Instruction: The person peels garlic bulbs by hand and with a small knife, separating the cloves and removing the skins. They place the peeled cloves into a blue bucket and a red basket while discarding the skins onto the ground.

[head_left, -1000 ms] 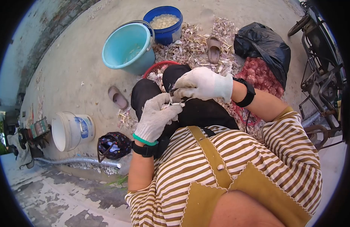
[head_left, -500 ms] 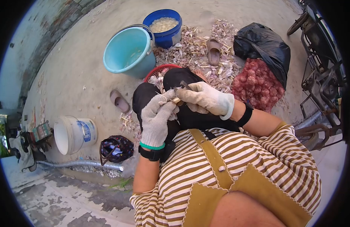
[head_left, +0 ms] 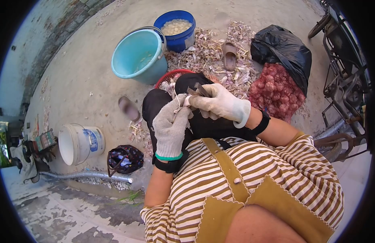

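From my end I have the left hand closed in a pinch around a white clove, on the near side of the red basket, while my right hand meets it there, gripping a dark tool. Beyond the basket I see the light-blue bucket, off to its left, and the blue bucket holding pale cloves; well to the basket's right lies a red mesh sack of bulbs.

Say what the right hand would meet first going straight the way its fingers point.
The right hand would likely meet the white clove in the left hand first; they look almost touching, though one view leaves depth unclear.
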The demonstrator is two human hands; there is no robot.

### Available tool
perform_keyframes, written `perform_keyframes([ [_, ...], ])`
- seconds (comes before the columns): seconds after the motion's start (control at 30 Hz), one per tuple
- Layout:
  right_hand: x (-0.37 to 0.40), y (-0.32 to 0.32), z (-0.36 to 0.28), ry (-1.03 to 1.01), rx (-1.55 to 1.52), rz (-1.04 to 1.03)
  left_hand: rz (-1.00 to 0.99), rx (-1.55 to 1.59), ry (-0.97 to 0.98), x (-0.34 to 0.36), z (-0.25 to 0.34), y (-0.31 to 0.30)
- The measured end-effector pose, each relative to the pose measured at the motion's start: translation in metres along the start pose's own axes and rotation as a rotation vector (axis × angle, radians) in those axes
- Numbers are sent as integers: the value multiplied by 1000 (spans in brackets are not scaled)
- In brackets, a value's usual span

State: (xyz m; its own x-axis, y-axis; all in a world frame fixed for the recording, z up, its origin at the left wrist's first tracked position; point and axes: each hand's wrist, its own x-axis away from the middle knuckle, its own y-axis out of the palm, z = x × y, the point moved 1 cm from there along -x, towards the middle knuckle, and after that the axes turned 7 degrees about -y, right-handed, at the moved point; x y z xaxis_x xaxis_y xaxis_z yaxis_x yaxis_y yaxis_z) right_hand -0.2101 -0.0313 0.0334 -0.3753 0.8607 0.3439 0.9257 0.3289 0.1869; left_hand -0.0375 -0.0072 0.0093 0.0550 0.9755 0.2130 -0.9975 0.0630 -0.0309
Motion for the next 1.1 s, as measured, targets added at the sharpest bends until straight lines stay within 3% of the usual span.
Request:
perform_keyframes([
  [0.23,1,-3,8,14,-249,-94,50,-183,182,-3,-4,-4],
  [0.37,-4,-11,17,34,-146,-100,9,-274,210,-5,-10,-12],
  [0.47,-5,-12,17,61,-173,-136,-77,-329,159,-5,-3,-13],
  [0.53,-9,-15,19,74,-210,-132,-190,93,-211,-4,1,-13],
  [0.6,-10,-13,15,84,-244,-128,-159,163,-221,-8,-3,-11],
  [0.67,-1,-2,7,-116,-55,236,-123,232,-234,-10,-4,-10],
  [0.73,-3,0,26,-257,1,96,0,145,-218,-10,-4,-7],
  [0.8,-10,8,32,-445,148,57,-21,117,-201,-10,-7,-3],
  [0.87,-13,8,23,-326,40,40,-35,88,-183,-9,-8,-2],
  [0.93,-15,6,12,-45,-138,45,-97,111,-166,-9,-7,-1],
  [1.1,-21,-1,23,27,-253,-17,-168,161,-182,-11,-5,-12],
])
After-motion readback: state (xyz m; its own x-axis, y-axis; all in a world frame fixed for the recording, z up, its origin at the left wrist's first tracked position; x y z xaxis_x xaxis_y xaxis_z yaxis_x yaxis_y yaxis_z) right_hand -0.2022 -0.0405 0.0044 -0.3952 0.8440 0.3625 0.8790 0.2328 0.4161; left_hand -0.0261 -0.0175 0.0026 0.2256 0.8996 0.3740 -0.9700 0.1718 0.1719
